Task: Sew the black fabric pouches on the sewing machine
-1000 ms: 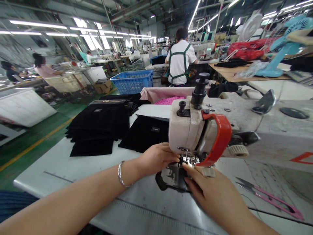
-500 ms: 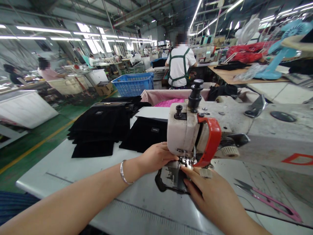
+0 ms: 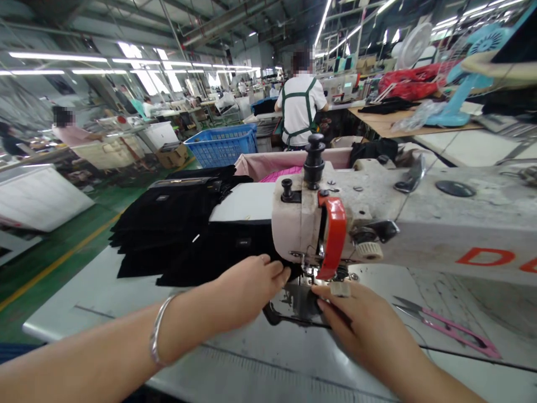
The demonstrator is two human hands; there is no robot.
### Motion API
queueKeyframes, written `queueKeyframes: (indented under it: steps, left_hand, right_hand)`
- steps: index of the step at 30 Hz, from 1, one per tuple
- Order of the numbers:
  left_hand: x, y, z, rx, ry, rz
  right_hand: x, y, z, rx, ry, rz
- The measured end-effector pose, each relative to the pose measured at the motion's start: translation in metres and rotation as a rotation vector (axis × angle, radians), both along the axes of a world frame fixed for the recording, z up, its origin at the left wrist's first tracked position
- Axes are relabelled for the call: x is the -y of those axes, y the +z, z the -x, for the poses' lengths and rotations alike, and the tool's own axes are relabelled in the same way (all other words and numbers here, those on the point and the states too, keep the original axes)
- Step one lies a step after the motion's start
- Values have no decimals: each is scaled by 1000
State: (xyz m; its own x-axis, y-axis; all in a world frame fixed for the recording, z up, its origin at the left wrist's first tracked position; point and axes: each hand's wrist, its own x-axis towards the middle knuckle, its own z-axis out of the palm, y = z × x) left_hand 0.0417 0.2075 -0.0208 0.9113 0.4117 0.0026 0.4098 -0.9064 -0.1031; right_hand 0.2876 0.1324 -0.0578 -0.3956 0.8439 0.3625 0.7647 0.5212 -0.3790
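My left hand (image 3: 247, 286), a silver bangle on its wrist, lies with curled fingers on a black fabric piece (image 3: 210, 254) drawn up against the left side of the sewing machine head (image 3: 300, 224). My right hand (image 3: 361, 324) reaches in from the right. Its thumb and forefinger pinch a small black piece (image 3: 293, 307) lying on the plate under the needle. The needle area sits just behind the red guard (image 3: 333, 238), between my two hands.
A stack of black fabric (image 3: 168, 215) lies at the table's left. Pink thread snips (image 3: 451, 329) rest on the table at the right. Behind are a pink-lined bin (image 3: 268, 161), a blue basket (image 3: 222, 143) and a person in a white shirt (image 3: 300, 109).
The black fabric piece has slid from behind the machine head toward me under my left hand. My left hand moved slightly left and down. My right hand stays at the needle plate.
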Motion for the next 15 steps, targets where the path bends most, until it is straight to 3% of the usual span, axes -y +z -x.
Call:
queueKeyframes:
  steps: [3, 7, 9, 15]
  left_hand:
    - [30, -11, -2, -79, -19, -53]
    - [45, -14, -10, -192, 0, -83]
    - [47, -3, -16, -177, 45, -7]
    - [45, 62, -19, -9, 276, 602]
  right_hand:
    - [0, 0, -1, -8, 14, 7]
    - [0, 2, -1, -65, 10, 22]
    - [0, 5, -2, -66, -34, 9]
    - [0, 13, -8, 30, -124, 44]
